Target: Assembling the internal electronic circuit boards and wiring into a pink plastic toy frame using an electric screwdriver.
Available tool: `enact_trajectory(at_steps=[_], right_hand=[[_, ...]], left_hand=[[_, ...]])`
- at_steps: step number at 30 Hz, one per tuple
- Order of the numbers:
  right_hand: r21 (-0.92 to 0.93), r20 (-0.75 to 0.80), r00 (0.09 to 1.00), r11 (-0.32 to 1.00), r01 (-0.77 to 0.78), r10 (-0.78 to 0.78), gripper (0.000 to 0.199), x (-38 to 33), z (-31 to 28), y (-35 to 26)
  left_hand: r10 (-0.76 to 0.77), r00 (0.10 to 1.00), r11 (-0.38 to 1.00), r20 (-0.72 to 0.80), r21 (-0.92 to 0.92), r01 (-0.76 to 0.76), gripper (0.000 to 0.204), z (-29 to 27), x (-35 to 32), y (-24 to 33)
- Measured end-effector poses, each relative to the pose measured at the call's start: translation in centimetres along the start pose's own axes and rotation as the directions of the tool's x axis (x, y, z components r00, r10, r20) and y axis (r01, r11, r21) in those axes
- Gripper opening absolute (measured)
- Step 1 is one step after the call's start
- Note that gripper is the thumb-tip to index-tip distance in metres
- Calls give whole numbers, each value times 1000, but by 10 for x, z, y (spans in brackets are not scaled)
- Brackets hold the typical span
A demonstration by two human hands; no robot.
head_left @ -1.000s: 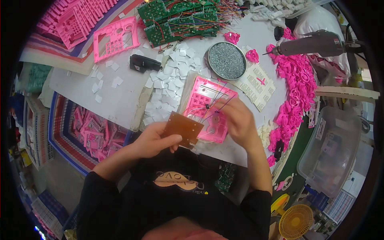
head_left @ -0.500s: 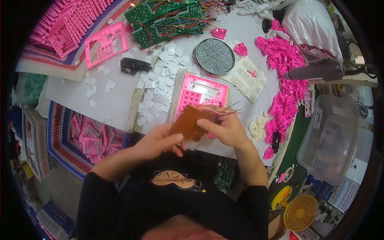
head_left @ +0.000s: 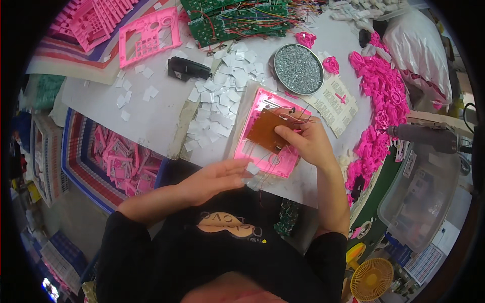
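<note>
A brown circuit board [head_left: 264, 130] with thin wires lies on a pink plastic housing [head_left: 268, 156] on the white table. My right hand [head_left: 302, 141] presses its fingers on the board's right edge. My left hand [head_left: 218, 178] hovers at the table's near edge, pinching a small white square [head_left: 252, 168] at its fingertips, just left of the housing's lower corner.
Loose white squares [head_left: 217, 98] are scattered left of the housing. A round tin of small metal bits [head_left: 298, 68], a black tool [head_left: 187, 68], green wired boards [head_left: 237, 17], another pink housing [head_left: 149, 35] and a heap of pink parts [head_left: 379, 101] lie around. A bin of pink pieces [head_left: 113, 159] stands at left.
Both hands held the brown board above the housing; now the board lies on the housing under my right hand, and my left hand has dropped back holding a white square.
</note>
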State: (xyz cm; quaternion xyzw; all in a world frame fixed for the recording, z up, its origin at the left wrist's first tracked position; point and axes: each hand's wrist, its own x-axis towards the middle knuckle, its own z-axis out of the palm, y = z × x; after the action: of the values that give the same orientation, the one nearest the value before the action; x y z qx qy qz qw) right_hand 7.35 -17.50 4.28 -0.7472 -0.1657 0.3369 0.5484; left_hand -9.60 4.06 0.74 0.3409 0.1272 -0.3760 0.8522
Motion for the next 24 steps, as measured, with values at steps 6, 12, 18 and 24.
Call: enact_trajectory(at_steps=[6,12,18,24], right_hand=[[-18,9,1000,1000,1,-1,34,10,-13,14],[-152,0,996,985,-85,86,37,16,7,8],[-389,0,985,907,-161,175,34,22,7,-17],[-659,-155,974,752,21,-163,59,12,16,-6]], left_hand=[[235,970,655,60,728,-204,67,5,-23,11],[351,934,300,63,938,-176,51,5,-32,40],[587,798,4,132,986,-165,34,-8,-6,63],[518,699,-452,493,852,-266,38,-11,38,64]])
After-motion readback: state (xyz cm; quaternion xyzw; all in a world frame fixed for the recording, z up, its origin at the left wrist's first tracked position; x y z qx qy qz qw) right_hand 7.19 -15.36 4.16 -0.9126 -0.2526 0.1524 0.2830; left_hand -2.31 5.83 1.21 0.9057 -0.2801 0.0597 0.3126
